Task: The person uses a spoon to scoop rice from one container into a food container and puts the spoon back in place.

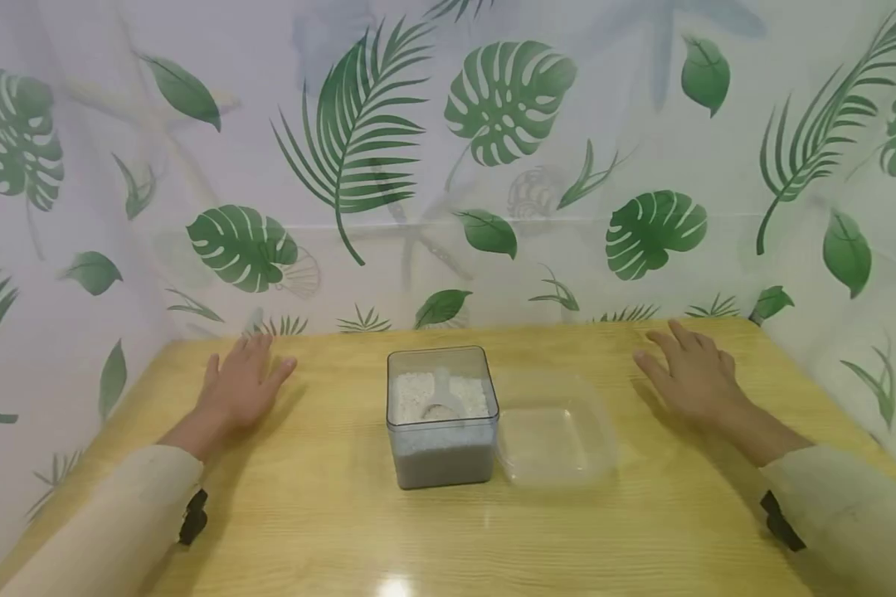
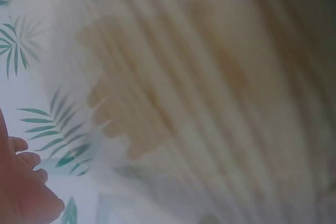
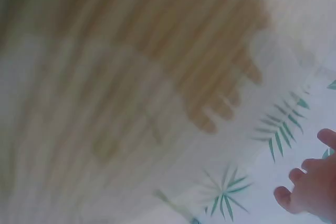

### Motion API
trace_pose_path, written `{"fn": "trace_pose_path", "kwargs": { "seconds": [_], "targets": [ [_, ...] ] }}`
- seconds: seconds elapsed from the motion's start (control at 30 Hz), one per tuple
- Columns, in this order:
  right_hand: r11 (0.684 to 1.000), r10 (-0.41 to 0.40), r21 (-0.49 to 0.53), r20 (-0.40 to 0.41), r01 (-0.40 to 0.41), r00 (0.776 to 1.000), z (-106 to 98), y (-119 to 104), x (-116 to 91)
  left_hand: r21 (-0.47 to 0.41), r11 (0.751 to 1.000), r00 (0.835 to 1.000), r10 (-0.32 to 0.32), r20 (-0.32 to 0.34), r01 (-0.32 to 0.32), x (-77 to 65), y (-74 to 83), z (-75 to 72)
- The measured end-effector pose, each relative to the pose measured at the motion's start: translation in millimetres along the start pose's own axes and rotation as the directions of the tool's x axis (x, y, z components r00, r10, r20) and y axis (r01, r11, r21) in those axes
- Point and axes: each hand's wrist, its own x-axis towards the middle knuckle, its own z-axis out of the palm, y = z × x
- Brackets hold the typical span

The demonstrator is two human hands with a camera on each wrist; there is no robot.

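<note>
Here, a clear, square plastic tub (image 1: 444, 458) stands upright on the yellow wood-grain surface (image 1: 328, 531), holding white grains (image 1: 414, 396) and a whitish scoop (image 1: 442, 383) whose handle points away from me. Just to the tub's right sits a clear, rounded-square plastic container (image 1: 560, 478). Well apart from the tub, with fingers loosely spread and grasping nothing, my left hand (image 1: 242, 383) is to its left and my right hand (image 1: 692, 377) beyond the container to its right.
</note>
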Motion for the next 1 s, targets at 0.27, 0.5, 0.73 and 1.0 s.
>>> {"fn": "trace_pose_path", "kwargs": {
  "seconds": [0.27, 0.5, 0.73, 1.0],
  "targets": [
    [0.996, -0.082, 0.030, -0.160, 0.088, 0.984, -7.6, -31.3, 0.3, -0.107, 0.992, 0.997, 0.056, -0.046, -0.061, -10.7, 22.5, 3.1],
    [0.982, -0.165, 0.047, -0.235, 0.181, 0.958, -20.8, -65.6, 0.9, -0.140, 0.983, 0.990, 0.111, -0.083, -0.122, -19.1, 41.0, 4.6],
    [0.968, -0.237, 0.021, -0.261, 0.251, 0.936, -30.3, -91.1, -1.9, -0.062, 0.955, 0.949, 0.277, -0.149, -0.289, -26.9, 64.1, 14.1],
    [0.933, -0.341, -0.001, -0.316, 0.359, 0.885, -23.8, -118.4, -18.7, -0.252, 0.784, 0.824, 0.543, -0.162, -0.567, -47.8, 88.9, 36.8]
  ]
}}
